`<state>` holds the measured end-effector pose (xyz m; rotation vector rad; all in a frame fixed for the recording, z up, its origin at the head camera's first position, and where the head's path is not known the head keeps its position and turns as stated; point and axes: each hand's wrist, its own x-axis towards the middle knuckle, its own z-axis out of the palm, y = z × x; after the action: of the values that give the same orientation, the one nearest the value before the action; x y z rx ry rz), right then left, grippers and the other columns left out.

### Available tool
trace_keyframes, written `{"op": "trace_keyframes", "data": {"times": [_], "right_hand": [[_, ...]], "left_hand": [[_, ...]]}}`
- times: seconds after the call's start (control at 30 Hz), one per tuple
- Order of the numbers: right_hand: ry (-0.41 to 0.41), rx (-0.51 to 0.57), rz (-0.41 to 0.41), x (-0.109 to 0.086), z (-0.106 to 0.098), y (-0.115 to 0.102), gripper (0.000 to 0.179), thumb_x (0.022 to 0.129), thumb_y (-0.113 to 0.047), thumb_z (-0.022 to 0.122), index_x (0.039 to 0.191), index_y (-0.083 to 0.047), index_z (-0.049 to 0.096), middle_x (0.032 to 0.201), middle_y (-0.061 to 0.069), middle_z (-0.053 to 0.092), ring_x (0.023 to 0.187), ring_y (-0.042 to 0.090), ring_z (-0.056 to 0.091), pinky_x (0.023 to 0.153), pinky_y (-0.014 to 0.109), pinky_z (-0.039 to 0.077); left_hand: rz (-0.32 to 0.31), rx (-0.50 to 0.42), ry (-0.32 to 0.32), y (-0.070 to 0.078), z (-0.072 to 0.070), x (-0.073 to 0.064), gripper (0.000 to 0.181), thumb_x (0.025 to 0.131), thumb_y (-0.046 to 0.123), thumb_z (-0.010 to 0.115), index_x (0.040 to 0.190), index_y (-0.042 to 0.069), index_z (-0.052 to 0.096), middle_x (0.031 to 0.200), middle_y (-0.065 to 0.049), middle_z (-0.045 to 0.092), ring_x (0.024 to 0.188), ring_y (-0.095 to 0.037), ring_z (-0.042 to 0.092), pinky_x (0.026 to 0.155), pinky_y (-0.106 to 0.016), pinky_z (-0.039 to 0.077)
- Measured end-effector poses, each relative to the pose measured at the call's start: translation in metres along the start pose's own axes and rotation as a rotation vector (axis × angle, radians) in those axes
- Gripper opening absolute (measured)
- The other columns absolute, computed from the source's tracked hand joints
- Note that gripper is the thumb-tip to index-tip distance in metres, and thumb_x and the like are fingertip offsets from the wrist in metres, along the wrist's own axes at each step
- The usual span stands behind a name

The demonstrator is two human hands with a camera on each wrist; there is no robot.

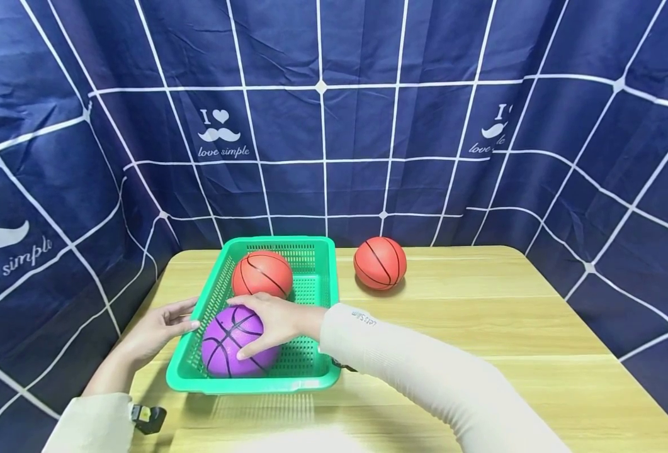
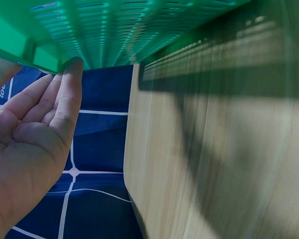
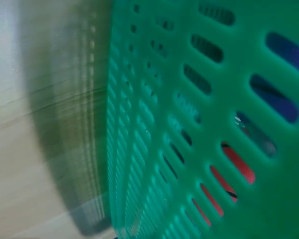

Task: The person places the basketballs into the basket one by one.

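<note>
A green perforated plastic basket (image 1: 328,251) stands on the wooden table. Inside, a purple ball with black basketball lines (image 1: 233,343) lies at the near left, and an orange-red basketball (image 1: 262,274) sits behind it. My right hand (image 1: 271,318) grips the purple ball from above and the right, thumb on the near side and fingers over the far side, fingertips partly hidden. At the basket's left rim, my left hand (image 1: 155,330) touches the outside with extended fingers. The left wrist view shows those fingers (image 2: 67,99) reaching up beneath the rim, palm exposed.
A second orange-red basketball (image 1: 380,263) rests on the table (image 1: 452,314) to the right of the basket. Blue curtains (image 1: 356,126) with white grid lines hang behind the table and along both sides. The right wrist view is mostly filled by the slotted basket wall (image 3: 154,129).
</note>
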<state>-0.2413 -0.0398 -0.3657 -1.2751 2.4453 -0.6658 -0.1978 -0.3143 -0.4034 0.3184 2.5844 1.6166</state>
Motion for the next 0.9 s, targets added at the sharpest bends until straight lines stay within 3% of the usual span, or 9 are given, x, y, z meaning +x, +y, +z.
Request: {"op": "trace_keyframes", "data": {"times": [0.33, 0.57, 0.67, 0.77, 0.9], "right_hand": [[0.048, 0.009, -0.042, -0.003, -0.004, 0.000, 0.093, 0.075, -0.052, 0.076, 0.149, -0.027, 0.027, 0.144, 0.004, 0.036, 0.131, 0.012, 0.032, 0.096, 0.032, 0.040], [0.107, 0.024, -0.090, -0.008, -0.021, 0.004, 0.091, 0.075, -0.049, 0.076, 0.149, -0.023, 0.028, 0.148, 0.000, 0.035, 0.136, 0.014, 0.025, 0.103, 0.040, 0.034], [0.151, 0.031, -0.116, -0.012, -0.029, 0.008, 0.089, 0.077, -0.046, 0.076, 0.149, -0.022, 0.030, 0.150, 0.001, 0.031, 0.137, 0.017, 0.024, 0.104, 0.043, 0.032], [0.207, 0.038, -0.150, -0.016, -0.038, 0.013, 0.083, 0.080, -0.043, 0.075, 0.147, -0.020, 0.032, 0.147, 0.004, 0.037, 0.133, 0.020, 0.034, 0.103, 0.041, 0.034], [0.286, 0.055, -0.188, -0.021, -0.050, 0.021, 0.075, 0.082, -0.038, 0.074, 0.145, -0.017, 0.038, 0.139, 0.007, 0.046, 0.123, 0.025, 0.046, 0.097, 0.039, 0.041]], "left_hand": [[-0.001, 0.004, -0.003, 0.001, 0.000, 0.001, 0.060, 0.092, 0.013, 0.063, 0.139, -0.013, 0.037, 0.133, -0.031, 0.047, 0.102, -0.004, 0.056, 0.083, -0.017, 0.044], [-0.007, 0.051, 0.016, 0.003, -0.001, 0.000, 0.059, 0.092, 0.014, 0.064, 0.138, -0.013, 0.038, 0.133, -0.031, 0.047, 0.113, -0.029, 0.052, 0.083, -0.016, 0.043], [-0.006, 0.053, 0.016, 0.003, -0.001, 0.000, 0.059, 0.092, 0.014, 0.064, 0.138, -0.013, 0.038, 0.133, -0.032, 0.047, 0.111, -0.022, 0.054, 0.083, -0.016, 0.043], [-0.006, 0.045, 0.013, 0.003, -0.001, 0.000, 0.059, 0.092, 0.013, 0.064, 0.138, -0.013, 0.038, 0.133, -0.032, 0.047, 0.106, -0.010, 0.054, 0.083, -0.016, 0.043], [-0.004, 0.039, 0.008, 0.002, 0.000, 0.000, 0.060, 0.092, 0.014, 0.064, 0.138, -0.013, 0.038, 0.133, -0.032, 0.046, 0.107, -0.011, 0.053, 0.083, -0.016, 0.043]]}}
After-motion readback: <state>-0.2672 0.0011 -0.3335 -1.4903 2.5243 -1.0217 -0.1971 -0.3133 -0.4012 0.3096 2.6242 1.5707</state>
